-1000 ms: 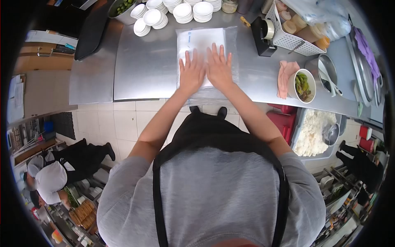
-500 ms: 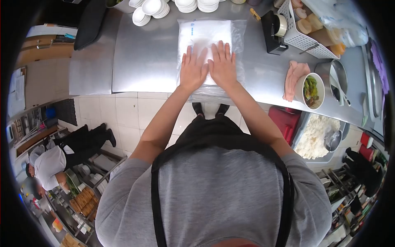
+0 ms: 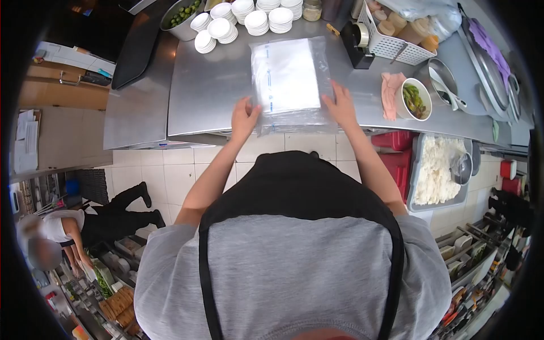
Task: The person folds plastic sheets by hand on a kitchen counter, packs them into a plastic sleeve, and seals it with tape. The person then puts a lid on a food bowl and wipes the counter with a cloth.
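Note:
A clear plastic bag [image 3: 323, 67] with blue print lies flat on the steel counter, its near end reaching the front edge. Inside it is a flat white stack [image 3: 294, 73] whose material I cannot make out. My left hand [image 3: 245, 120] is at the bag's left edge, fingers loosely bent and thumb apart. At the opposite edge, my right hand [image 3: 342, 106] has its fingers stretched and its thumb spread toward the plastic. Both hands seem to touch the bag's sides without a visible firm grip.
Stacked white bowls [image 3: 256, 22] stand behind the bag, beside a pot of green fruit [image 3: 182, 16]. To the right are a tape dispenser [image 3: 358, 48], a white basket [image 3: 396, 48], a pink cloth [image 3: 391, 93] and a tub of greens [image 3: 415, 101]. A co-worker [image 3: 62, 226] bends at the left.
Both hands have left the top of the bag, where they lay flat, and moved outward to its left and right edges. The view has shifted, and the co-worker at left bends differently.

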Demonstrator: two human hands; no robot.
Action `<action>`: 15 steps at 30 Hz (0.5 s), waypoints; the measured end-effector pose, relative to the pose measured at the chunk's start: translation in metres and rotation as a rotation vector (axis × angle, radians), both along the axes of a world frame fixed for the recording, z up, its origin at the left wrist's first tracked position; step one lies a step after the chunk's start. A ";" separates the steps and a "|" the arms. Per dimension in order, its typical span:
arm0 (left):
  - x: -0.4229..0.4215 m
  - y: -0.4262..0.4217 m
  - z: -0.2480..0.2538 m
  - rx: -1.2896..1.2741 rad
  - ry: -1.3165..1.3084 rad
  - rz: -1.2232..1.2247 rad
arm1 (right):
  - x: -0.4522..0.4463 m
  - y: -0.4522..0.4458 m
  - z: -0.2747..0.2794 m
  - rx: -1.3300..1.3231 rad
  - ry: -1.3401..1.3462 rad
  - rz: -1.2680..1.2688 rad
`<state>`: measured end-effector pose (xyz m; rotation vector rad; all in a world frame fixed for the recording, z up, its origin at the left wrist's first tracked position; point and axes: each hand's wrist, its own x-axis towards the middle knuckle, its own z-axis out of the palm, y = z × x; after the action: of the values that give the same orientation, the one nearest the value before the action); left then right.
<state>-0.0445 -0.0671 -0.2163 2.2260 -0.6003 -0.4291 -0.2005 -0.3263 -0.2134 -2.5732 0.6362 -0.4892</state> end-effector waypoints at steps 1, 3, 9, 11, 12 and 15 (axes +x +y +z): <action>-0.014 -0.001 0.009 -0.001 0.001 -0.007 | -0.014 0.002 0.008 0.332 0.038 -0.022; -0.043 -0.012 0.020 -0.158 0.269 0.224 | -0.030 0.021 0.018 0.693 0.050 -0.003; -0.037 0.028 0.008 -0.346 0.905 0.100 | -0.076 0.021 -0.005 1.181 0.071 -0.056; -0.036 0.051 -0.010 -0.348 0.973 0.094 | -0.102 0.017 -0.013 1.140 0.096 -0.123; -0.036 0.062 -0.017 -0.268 0.937 0.128 | -0.116 0.014 -0.023 0.957 0.143 -0.201; -0.032 0.074 -0.021 -0.119 0.443 0.126 | -0.131 0.020 -0.017 0.551 0.143 -0.266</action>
<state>-0.0769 0.0070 -0.2378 1.9552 -0.2414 -0.7720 -0.3311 -0.3065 -0.2308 -2.0219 1.0120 -0.1734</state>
